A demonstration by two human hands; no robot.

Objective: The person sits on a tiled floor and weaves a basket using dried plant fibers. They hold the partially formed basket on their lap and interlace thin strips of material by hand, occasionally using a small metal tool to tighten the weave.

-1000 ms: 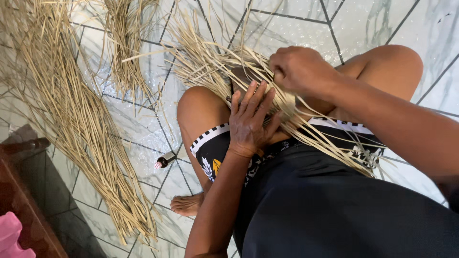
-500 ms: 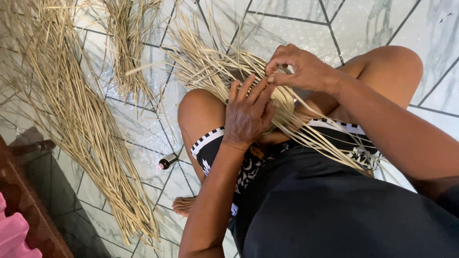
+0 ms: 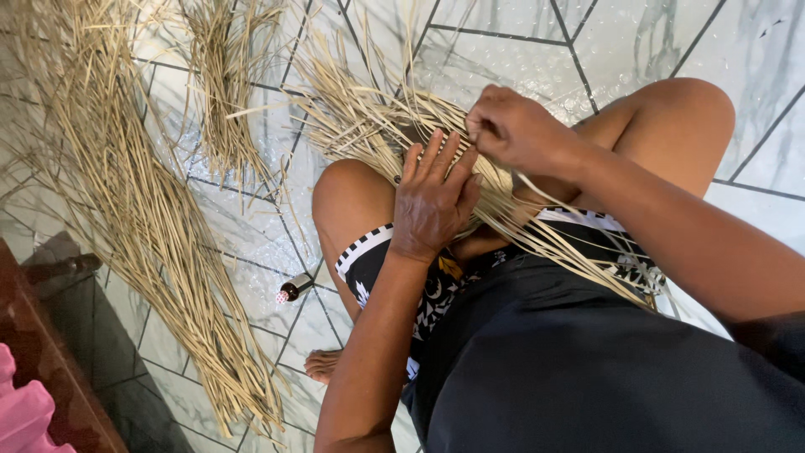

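Observation:
I sit on a tiled floor with a bundle of dry straw strips [image 3: 377, 126] lying across my lap and knees. My left hand [image 3: 432, 197] lies flat on the strips over my left knee, fingers spread, pressing them down. Just to its right, my right hand [image 3: 516, 130] is closed, pinching a thin pale strip [image 3: 545, 189] that runs down over my thigh. The strips' lower ends fan out over my dark shorts [image 3: 570, 352].
A long heap of straw [image 3: 142, 218] stretches down the floor at left, with a smaller bunch [image 3: 226, 92] beside it. A small dark bottle with a light cap [image 3: 293, 290] lies by my knee. Dark wooden furniture [image 3: 50, 369] and something pink [image 3: 21, 411] sit at bottom left.
My right hand has lifted slightly and pulled a thin strip taut. My left hand has slid up and flattened over the strips on my knee.

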